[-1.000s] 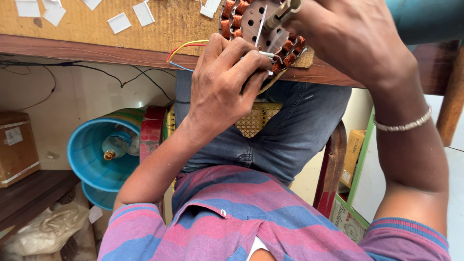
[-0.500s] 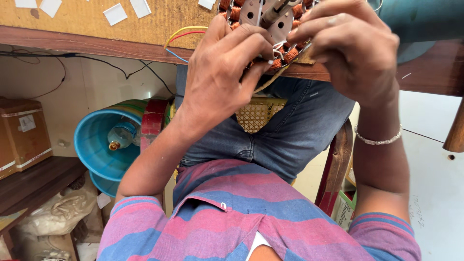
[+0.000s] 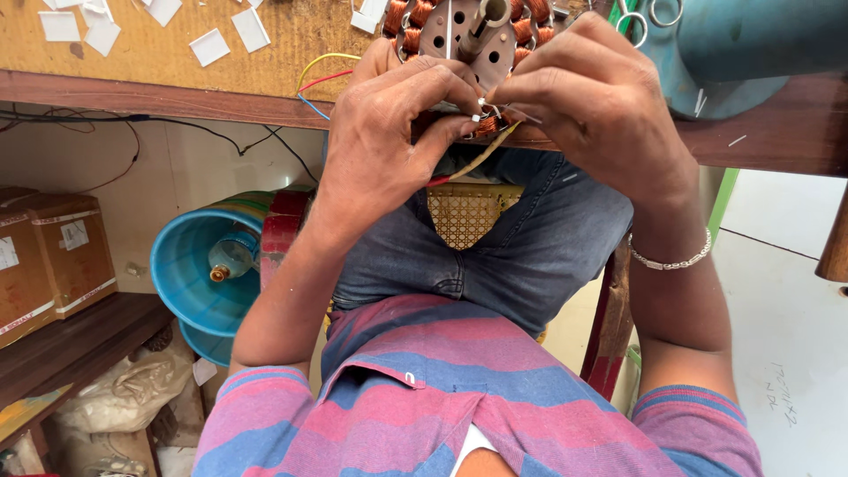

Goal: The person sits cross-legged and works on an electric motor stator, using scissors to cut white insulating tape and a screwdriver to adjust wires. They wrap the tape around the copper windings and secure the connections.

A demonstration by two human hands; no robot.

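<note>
A round motor stator (image 3: 468, 35) with copper wire coils around a metal hub lies at the near edge of the wooden workbench (image 3: 159, 93). My left hand (image 3: 389, 132) pinches at its front rim, fingers closed on a thin wire and a small white sleeve. My right hand (image 3: 601, 97) meets it from the right, fingertips pinching the same spot on the coils. A yellowish sleeved lead (image 3: 481, 159) hangs down from the stator between my hands. Yellow, red and blue wires (image 3: 318, 75) trail off its left side.
White paper slips (image 3: 212, 44) lie scattered on the bench top. A teal round housing (image 3: 733, 44) sits at the right. Below the bench are a blue plastic tub (image 3: 199, 265) holding a bottle, cardboard boxes (image 3: 53, 252) on a low shelf, and a red chair frame (image 3: 609, 327).
The view has dropped slightly, so the stator shows more fully. Both hands have closed in together at its front rim; my right hand came down from gripping the stator's right side.
</note>
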